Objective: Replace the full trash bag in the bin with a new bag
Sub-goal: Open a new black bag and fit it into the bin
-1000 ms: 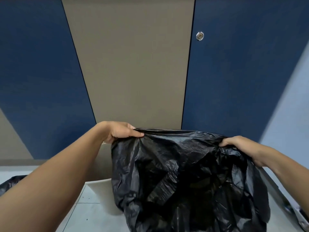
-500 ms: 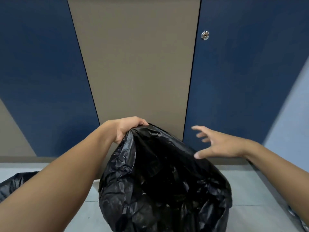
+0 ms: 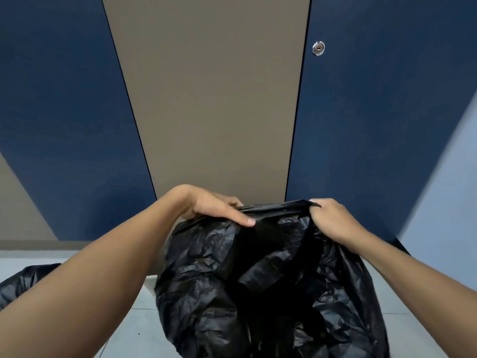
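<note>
Both hands, left hand (image 3: 209, 205) and right hand (image 3: 333, 220), grip black bag (image 3: 232, 280) rim

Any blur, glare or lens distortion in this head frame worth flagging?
Head view: wide-angle lens splays the wall panels outward; right edge smeared by motion blur; soft sheen but no harsh glare on the black bag; left hand and right hand are sharp; lock is clear.
</note>
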A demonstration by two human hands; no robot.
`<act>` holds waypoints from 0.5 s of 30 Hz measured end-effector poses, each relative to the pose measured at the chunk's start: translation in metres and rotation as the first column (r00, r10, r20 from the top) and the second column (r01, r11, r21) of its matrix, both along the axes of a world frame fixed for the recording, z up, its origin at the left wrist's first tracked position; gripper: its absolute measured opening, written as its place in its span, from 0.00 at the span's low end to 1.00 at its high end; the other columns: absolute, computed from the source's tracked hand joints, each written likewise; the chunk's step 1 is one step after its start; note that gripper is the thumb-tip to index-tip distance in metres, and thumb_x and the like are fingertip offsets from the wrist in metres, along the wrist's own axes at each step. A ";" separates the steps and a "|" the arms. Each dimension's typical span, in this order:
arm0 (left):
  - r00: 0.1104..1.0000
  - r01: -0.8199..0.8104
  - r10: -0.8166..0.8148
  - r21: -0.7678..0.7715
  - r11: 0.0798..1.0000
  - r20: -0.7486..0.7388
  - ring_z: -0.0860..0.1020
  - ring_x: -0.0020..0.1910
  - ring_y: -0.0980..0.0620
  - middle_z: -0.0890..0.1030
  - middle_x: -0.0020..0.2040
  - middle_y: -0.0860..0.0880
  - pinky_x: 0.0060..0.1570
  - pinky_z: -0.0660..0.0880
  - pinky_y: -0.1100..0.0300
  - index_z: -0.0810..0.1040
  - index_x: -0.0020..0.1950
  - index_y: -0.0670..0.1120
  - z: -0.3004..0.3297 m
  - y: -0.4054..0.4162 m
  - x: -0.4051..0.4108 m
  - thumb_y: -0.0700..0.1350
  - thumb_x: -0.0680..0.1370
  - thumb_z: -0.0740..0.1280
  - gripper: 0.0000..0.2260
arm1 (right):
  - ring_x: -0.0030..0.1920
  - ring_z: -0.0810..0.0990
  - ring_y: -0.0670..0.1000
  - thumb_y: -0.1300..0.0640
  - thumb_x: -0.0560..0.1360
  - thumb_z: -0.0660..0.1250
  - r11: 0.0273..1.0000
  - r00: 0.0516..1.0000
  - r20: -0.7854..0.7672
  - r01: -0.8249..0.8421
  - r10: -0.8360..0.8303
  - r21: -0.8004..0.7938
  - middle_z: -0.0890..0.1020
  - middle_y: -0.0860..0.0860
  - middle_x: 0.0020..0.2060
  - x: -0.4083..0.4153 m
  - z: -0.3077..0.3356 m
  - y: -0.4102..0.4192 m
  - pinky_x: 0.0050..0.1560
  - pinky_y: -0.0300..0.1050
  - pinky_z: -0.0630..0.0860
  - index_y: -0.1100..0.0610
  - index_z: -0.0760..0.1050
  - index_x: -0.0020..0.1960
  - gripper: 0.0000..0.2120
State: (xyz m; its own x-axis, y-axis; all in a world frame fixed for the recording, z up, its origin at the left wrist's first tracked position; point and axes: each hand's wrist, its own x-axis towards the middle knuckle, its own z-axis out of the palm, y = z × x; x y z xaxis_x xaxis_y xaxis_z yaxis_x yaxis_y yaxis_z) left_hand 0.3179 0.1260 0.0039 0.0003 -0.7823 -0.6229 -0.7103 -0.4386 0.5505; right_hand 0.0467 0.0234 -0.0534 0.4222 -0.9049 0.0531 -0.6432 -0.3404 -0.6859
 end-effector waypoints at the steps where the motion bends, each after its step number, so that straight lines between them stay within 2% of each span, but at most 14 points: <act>1: 0.999 0.029 -0.028 -0.023 0.999 0.042 0.80 0.63 0.50 0.79 0.64 0.54 0.63 0.78 0.52 0.73 0.69 0.50 0.001 0.000 -0.001 0.57 0.76 0.75 0.25 | 0.36 0.71 0.53 0.54 0.76 0.57 0.999 0.999 0.038 0.024 -0.025 0.048 0.72 0.57 0.33 -0.003 -0.001 -0.001 0.39 0.49 0.62 0.59 0.65 0.38 0.11; 3: 0.999 -0.006 0.009 -0.077 0.997 0.035 0.82 0.63 0.44 0.82 0.65 0.45 0.63 0.79 0.48 0.77 0.68 0.43 -0.001 -0.002 -0.002 0.45 0.82 0.70 0.16 | 0.40 0.70 0.54 0.51 0.72 0.60 0.989 0.994 0.101 0.016 -0.031 0.147 0.70 0.52 0.35 -0.011 -0.001 0.000 0.43 0.52 0.62 0.53 0.65 0.36 0.09; 5: 0.976 -0.178 0.154 -0.156 0.972 -0.153 0.82 0.63 0.40 0.84 0.63 0.39 0.64 0.79 0.46 0.80 0.66 0.39 -0.010 -0.003 0.004 0.42 0.85 0.64 0.12 | 0.45 0.74 0.53 0.49 0.71 0.64 0.972 0.995 0.095 -0.048 0.026 0.230 0.75 0.49 0.41 -0.019 0.003 -0.001 0.48 0.51 0.66 0.51 0.70 0.36 0.08; 7: 0.877 -0.351 0.259 -0.170 0.921 -0.406 0.83 0.62 0.40 0.84 0.62 0.39 0.62 0.80 0.47 0.80 0.67 0.40 -0.017 -0.004 0.008 0.40 0.87 0.59 0.13 | 0.45 0.76 0.52 0.51 0.72 0.66 0.952 0.993 0.035 -0.118 0.112 0.282 0.77 0.50 0.41 -0.024 0.005 -0.003 0.48 0.50 0.69 0.52 0.72 0.38 0.06; 9: 0.785 -0.457 0.297 -0.185 0.870 -0.544 0.86 0.56 0.42 0.85 0.60 0.39 0.55 0.84 0.47 0.82 0.65 0.43 -0.020 -0.009 0.011 0.40 0.87 0.58 0.14 | 0.42 0.78 0.52 0.55 0.74 0.66 0.968 0.990 -0.042 -0.125 0.137 0.217 0.80 0.52 0.40 -0.023 0.010 -0.005 0.45 0.49 0.70 0.55 0.75 0.43 0.04; 11: 0.792 -0.502 0.324 -0.249 0.828 -0.518 0.88 0.43 0.46 0.88 0.52 0.42 0.40 0.86 0.50 0.84 0.62 0.46 -0.020 -0.015 0.010 0.43 0.86 0.61 0.12 | 0.43 0.81 0.55 0.58 0.75 0.66 0.989 0.993 -0.027 -0.107 0.111 0.102 0.83 0.54 0.42 -0.018 0.019 -0.007 0.44 0.49 0.72 0.56 0.77 0.46 0.02; 12: 0.801 -0.510 0.335 -0.271 0.817 -0.496 0.88 0.41 0.47 0.88 0.49 0.44 0.37 0.85 0.53 0.84 0.62 0.46 -0.019 -0.017 0.009 0.47 0.85 0.63 0.12 | 0.45 0.82 0.56 0.58 0.75 0.66 0.994 0.996 0.008 -0.094 0.093 0.055 0.84 0.55 0.43 -0.014 0.025 -0.007 0.44 0.49 0.72 0.55 0.77 0.45 0.02; 13: 0.808 -0.507 0.337 -0.278 0.816 -0.484 0.88 0.43 0.48 0.89 0.50 0.45 0.40 0.84 0.54 0.84 0.62 0.47 -0.018 -0.018 0.009 0.53 0.83 0.66 0.14 | 0.45 0.83 0.56 0.58 0.75 0.67 0.997 0.996 0.053 -0.072 0.071 0.013 0.85 0.55 0.43 -0.010 0.031 -0.006 0.43 0.49 0.73 0.53 0.78 0.44 0.02; 15: 0.834 -0.447 0.277 -0.291 0.846 -0.478 0.87 0.54 0.47 0.88 0.56 0.48 0.55 0.82 0.51 0.83 0.64 0.50 -0.017 -0.020 0.011 0.63 0.74 0.73 0.25 | 0.45 0.83 0.56 0.59 0.74 0.66 0.999 0.991 0.136 -0.011 0.018 -0.051 0.85 0.54 0.42 -0.002 0.040 -0.006 0.42 0.48 0.73 0.51 0.78 0.43 0.04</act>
